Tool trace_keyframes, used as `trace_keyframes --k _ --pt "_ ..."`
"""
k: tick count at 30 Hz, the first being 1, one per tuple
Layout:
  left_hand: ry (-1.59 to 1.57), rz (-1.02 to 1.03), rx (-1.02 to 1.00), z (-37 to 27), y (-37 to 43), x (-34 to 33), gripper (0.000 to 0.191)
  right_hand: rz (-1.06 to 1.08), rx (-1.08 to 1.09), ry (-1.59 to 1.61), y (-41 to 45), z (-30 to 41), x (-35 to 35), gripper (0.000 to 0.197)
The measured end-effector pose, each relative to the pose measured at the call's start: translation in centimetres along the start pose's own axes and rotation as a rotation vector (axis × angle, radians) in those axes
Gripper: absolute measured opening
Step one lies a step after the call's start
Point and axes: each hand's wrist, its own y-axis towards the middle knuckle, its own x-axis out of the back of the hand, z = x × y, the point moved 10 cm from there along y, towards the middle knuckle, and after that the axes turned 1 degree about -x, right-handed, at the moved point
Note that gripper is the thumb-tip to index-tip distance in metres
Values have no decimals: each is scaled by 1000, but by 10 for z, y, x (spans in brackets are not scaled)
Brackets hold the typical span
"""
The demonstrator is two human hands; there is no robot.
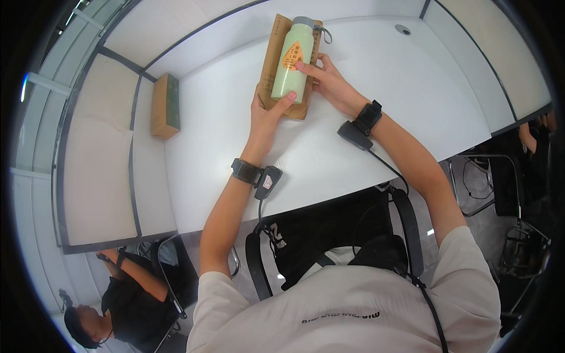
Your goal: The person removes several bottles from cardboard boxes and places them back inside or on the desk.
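Note:
A pale green bottle [291,81] with a grey cap and strap loop lies along a piece of brown printed cardboard [270,57], near the far side of the white desk. An orange drop-shaped sticker with writing is on the bottle. My left hand [269,108] holds the lower end, its thumb on the bottle's base and its fingers hidden behind the cardboard. My right hand [329,79] grips the right side, thumb on the bottle near the sticker, other fingers beside or behind the cardboard. Both wrists wear black straps with cabled modules.
A brown and green cardboard box [165,106] stands at the desk's left edge by the partition [101,150]. A cable hole [402,30] is at the far right of the white desk [212,163]. Another person sits at lower left; part of another shows at right, near chairs.

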Motion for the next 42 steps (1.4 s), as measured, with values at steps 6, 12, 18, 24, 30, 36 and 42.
trace_keyframes --k 6,12,18,24,30,36,42 --pt "7 -3 9 3 1 2 77 17 -8 -2 0 -2 -2 102" --pt "35 -9 11 5 2 6 85 25 -1 -17 -1 0 -4 100" --pt "-15 -4 -15 2 3 3 81 17 9 -23 0 -1 -3 102" --pt "-217 -37 -18 -5 -3 0 70 17 19 -73 0 0 -3 105" --pt "-192 0 -5 -7 -5 1 60 5 43 -206 -4 8 -2 110" --pt "-186 -44 39 -6 -13 5 57 37 21 -289 -2 6 -4 107" --pt "-154 -225 43 -9 -86 20 52 238 84 -509 -2 -7 -30 97"
